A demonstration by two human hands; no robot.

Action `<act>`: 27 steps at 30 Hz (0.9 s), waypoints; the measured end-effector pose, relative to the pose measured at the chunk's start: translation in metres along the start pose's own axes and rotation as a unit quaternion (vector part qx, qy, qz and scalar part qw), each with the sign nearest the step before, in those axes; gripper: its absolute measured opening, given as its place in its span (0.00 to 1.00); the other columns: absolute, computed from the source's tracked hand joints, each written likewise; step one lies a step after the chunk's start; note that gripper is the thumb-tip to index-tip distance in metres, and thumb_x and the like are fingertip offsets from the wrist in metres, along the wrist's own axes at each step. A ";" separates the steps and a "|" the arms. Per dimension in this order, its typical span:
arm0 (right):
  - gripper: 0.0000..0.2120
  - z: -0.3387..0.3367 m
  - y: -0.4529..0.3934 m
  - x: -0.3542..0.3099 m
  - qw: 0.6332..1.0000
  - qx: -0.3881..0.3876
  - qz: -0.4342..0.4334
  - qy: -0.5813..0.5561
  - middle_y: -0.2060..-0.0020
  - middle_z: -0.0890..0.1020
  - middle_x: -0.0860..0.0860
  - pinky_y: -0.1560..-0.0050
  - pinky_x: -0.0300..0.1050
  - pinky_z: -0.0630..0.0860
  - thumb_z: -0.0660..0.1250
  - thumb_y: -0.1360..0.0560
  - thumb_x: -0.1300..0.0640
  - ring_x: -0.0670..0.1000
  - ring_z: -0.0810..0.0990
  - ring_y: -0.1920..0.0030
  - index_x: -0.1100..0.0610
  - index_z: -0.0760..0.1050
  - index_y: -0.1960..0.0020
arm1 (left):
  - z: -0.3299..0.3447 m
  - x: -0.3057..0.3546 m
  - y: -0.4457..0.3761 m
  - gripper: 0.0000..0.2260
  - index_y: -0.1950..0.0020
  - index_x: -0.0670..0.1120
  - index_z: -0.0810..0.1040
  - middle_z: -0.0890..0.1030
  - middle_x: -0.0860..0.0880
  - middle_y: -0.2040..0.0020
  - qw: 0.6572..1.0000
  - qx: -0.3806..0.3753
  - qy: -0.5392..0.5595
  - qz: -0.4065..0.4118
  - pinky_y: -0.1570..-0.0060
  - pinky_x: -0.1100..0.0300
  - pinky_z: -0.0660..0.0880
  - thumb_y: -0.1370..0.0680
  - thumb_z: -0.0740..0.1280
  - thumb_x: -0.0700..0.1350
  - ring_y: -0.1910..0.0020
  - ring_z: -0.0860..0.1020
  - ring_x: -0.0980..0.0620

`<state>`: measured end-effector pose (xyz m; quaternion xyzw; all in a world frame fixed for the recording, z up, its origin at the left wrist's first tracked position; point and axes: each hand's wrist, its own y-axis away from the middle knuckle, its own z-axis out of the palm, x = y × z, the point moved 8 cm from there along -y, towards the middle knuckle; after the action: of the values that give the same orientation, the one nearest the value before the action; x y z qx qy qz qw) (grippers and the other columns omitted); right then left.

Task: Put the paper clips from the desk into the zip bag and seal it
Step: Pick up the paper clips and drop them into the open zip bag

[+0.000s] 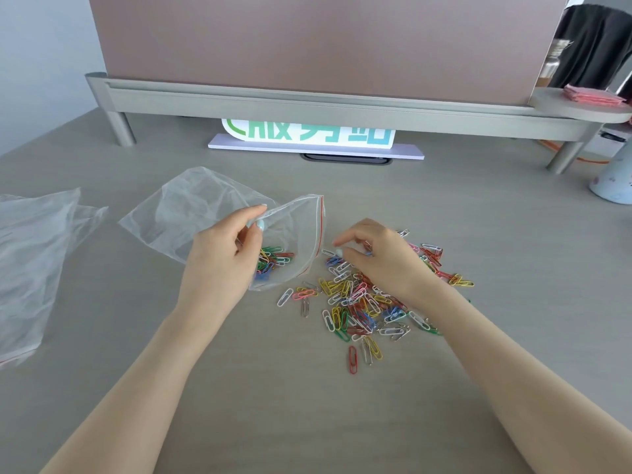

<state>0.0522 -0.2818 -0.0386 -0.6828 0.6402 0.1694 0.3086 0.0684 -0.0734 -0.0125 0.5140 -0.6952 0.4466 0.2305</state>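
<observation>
Bag mouth: zip bag (219, 213) opens at nine o'clock from right hand (379, 258).
Left hand (222, 254): pinches bag rim.
Right hand: fingers curled onto paper clips (355, 302); grip unclear.

Single view, head-worn, wide-angle. Looks forward and down across the desk (478, 388) from its near edge toward the partition (325, 39) at the far side. Close range: both forearms enter from the bottom corners.

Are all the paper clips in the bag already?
No, only a few clips sit in the zip bag; a big pile of paper clips lies on the desk.
</observation>
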 end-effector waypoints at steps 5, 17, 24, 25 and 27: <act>0.31 0.006 0.013 0.007 0.995 -0.075 0.019 0.067 0.32 0.67 0.47 0.28 0.50 0.55 0.65 0.29 0.40 0.52 0.58 0.29 0.47 0.63 0.30 | 0.000 0.004 0.002 0.14 0.40 0.52 0.78 0.71 0.60 0.75 1.000 -0.001 -0.001 0.008 0.73 0.72 0.63 0.22 0.60 0.40 0.74 0.68 0.58; 0.18 0.017 0.021 0.007 0.991 -0.130 -0.013 0.039 0.45 0.72 0.48 0.36 0.44 0.64 0.69 0.29 0.48 0.48 0.69 0.40 0.48 0.75 0.40 | 0.002 0.002 0.002 0.14 0.41 0.52 0.78 0.72 0.60 0.73 1.000 0.003 0.004 0.010 0.72 0.73 0.64 0.22 0.60 0.40 0.73 0.68 0.58; 0.05 0.013 0.018 0.005 0.995 -0.100 -0.015 0.006 0.59 0.74 0.51 0.55 0.43 0.72 0.69 0.29 0.59 0.51 0.75 0.59 0.55 0.81 0.54 | 0.001 0.003 0.003 0.15 0.41 0.53 0.78 0.72 0.57 0.74 1.000 0.005 0.004 0.015 0.72 0.73 0.64 0.23 0.60 0.40 0.73 0.68 0.58; 0.04 0.013 0.018 0.005 0.995 -0.097 -0.015 0.003 0.59 0.75 0.51 0.57 0.42 0.72 0.69 0.29 0.59 0.49 0.75 0.60 0.55 0.81 0.54 | 0.001 0.003 0.002 0.15 0.41 0.53 0.78 0.71 0.55 0.74 1.000 0.006 0.003 0.014 0.72 0.72 0.64 0.23 0.60 0.40 0.73 0.68 0.57; 0.03 0.012 0.017 0.006 0.996 -0.094 -0.009 0.001 0.59 0.77 0.51 0.59 0.36 0.71 0.69 0.29 0.60 0.45 0.75 0.63 0.56 0.81 0.56 | 0.001 0.002 0.002 0.15 0.41 0.53 0.78 0.69 0.52 0.74 1.000 0.007 0.002 0.012 0.72 0.72 0.64 0.23 0.60 0.39 0.73 0.67 0.56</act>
<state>0.0377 -0.2789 -0.0546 -0.7149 0.6154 0.2253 0.2440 0.0660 -0.0755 -0.0124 0.5060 -0.6977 0.4553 0.2232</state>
